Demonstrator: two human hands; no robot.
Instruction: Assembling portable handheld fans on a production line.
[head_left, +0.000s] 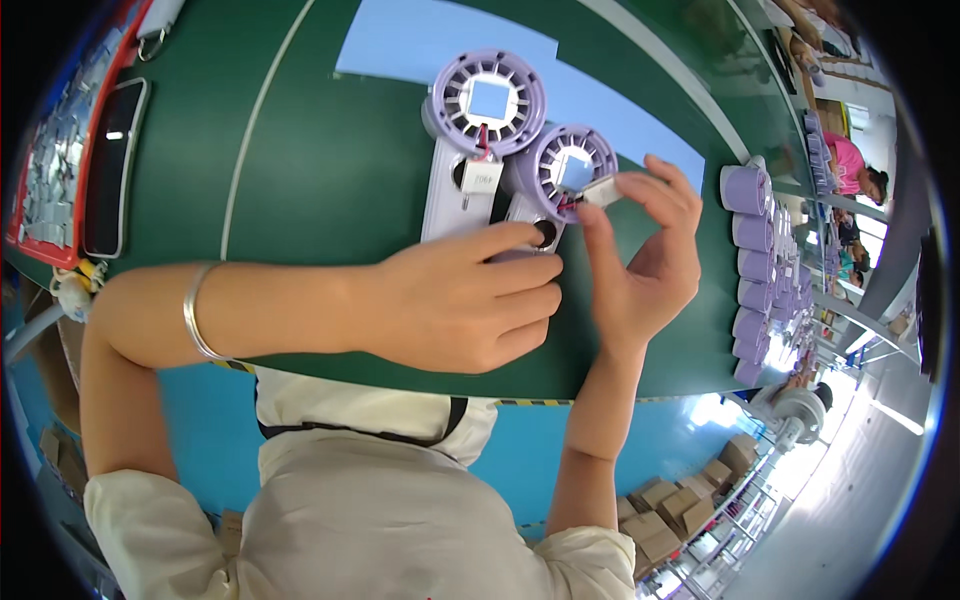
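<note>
Two lilac fan-like units lie on the green table (330,160), with round finned heads and blue square pads in their middles. My left hand (465,300) is closed over the handle of the nearer fan unit (575,150), hiding most of that handle. My right hand (650,250) pinches a small white block (601,190) between thumb and forefinger, beside that unit's head. Red and dark wires run from the block to the head. The farther fan unit (490,100) rests just left, its own white block (482,177) lying on its pale handle.
Blue sheets (450,35) lie beyond the units. A row of lilac housings (752,235) stands along the right. At left are a dark phone (115,165) and a red tray (60,140) of small grey pieces. Cardboard boxes (665,510) sit below on the right; people work farther off.
</note>
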